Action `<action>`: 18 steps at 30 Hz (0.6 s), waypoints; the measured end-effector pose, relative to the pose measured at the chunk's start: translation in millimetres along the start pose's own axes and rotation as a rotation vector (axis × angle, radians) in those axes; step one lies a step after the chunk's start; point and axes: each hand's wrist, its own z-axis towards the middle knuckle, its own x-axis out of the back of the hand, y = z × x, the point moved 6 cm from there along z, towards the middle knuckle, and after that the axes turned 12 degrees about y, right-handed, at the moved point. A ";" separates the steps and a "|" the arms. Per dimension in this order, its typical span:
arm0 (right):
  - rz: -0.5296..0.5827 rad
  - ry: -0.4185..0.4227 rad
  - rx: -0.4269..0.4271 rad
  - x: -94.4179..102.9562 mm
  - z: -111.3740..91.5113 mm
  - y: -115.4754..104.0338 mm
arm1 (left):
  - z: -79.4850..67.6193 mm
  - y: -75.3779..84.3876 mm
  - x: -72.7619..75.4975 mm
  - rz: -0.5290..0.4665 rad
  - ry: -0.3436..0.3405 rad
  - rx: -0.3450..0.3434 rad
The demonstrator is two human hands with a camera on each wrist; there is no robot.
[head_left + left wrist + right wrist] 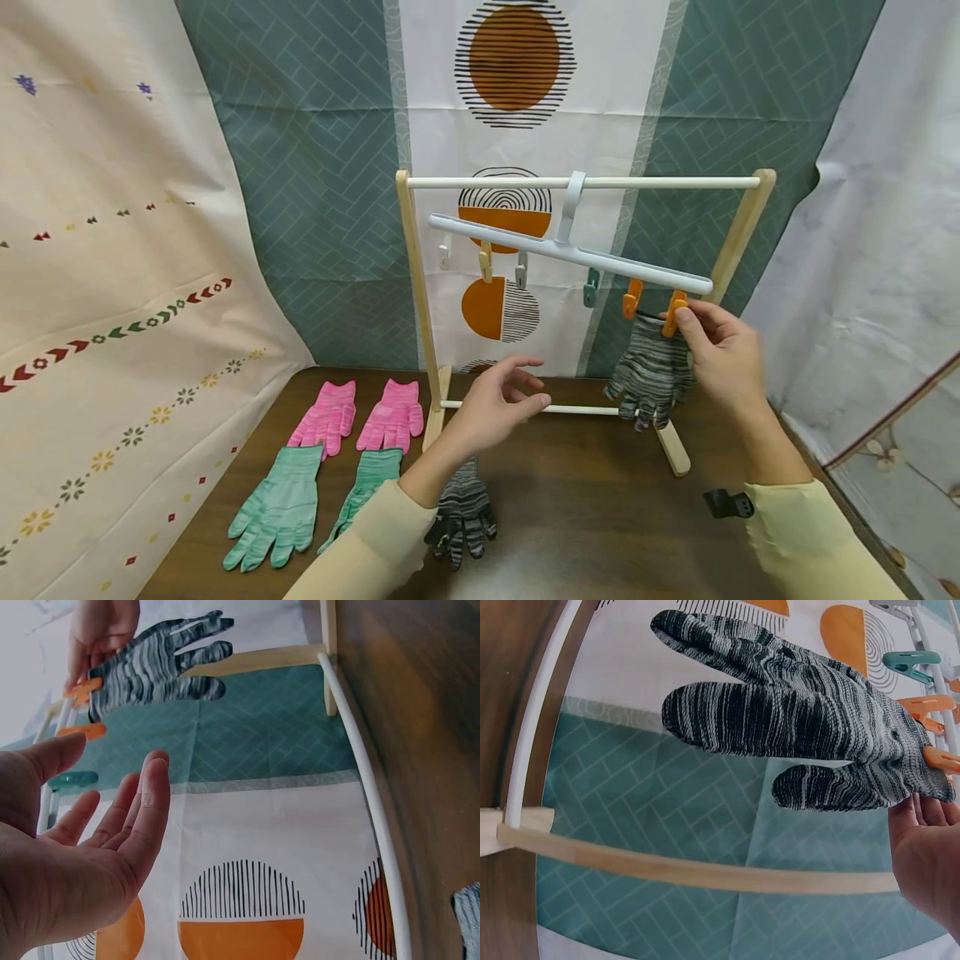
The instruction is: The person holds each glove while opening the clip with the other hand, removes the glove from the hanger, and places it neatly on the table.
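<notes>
A black-and-grey striped glove (651, 367) hangs fingers down below the right end of a white clip hanger (517, 241). My right hand (720, 354) pinches the outermost orange clip (675, 314) at the glove's cuff. A second orange clip (632, 298) sits right beside the cuff's other corner. In the right wrist view, the glove (810, 712) spreads out from the orange clip (941, 760), above my right hand (930, 855). My left hand (498, 404) is held in the air below the hanger, fingers loosely bent and holding nothing; the left wrist view shows the same hand (97, 840).
The hanger tilts down to the right from a wooden rack's top rail (675, 182). Teal (591, 287), grey (521, 271) and cream clips (486, 262) hang along it. Pink gloves (393, 417), green gloves (281, 504) and another striped glove (467, 508) lie on the brown table (585, 533).
</notes>
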 end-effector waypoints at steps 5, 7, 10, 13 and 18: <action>0.015 -0.011 -0.003 -7.4 -2.4 -4.0 | 11.1 7.2 -9.8 -0.020 0.011 -0.003; 0.022 -0.023 -0.012 -10.2 -3.6 -4.7 | 16.1 10.8 -14.5 -0.025 0.014 -0.008; 0.025 -0.039 -0.018 -13.8 -5.5 -5.9 | 24.0 16.2 -22.0 -0.033 0.017 -0.018; 0.037 -0.049 -0.020 -16.6 -7.1 -7.6 | 32.2 20.1 -29.7 -0.049 0.020 -0.027; 0.037 -0.054 -0.022 -20.1 -9.6 -10.9 | 44.2 23.9 -41.3 -0.056 0.024 -0.029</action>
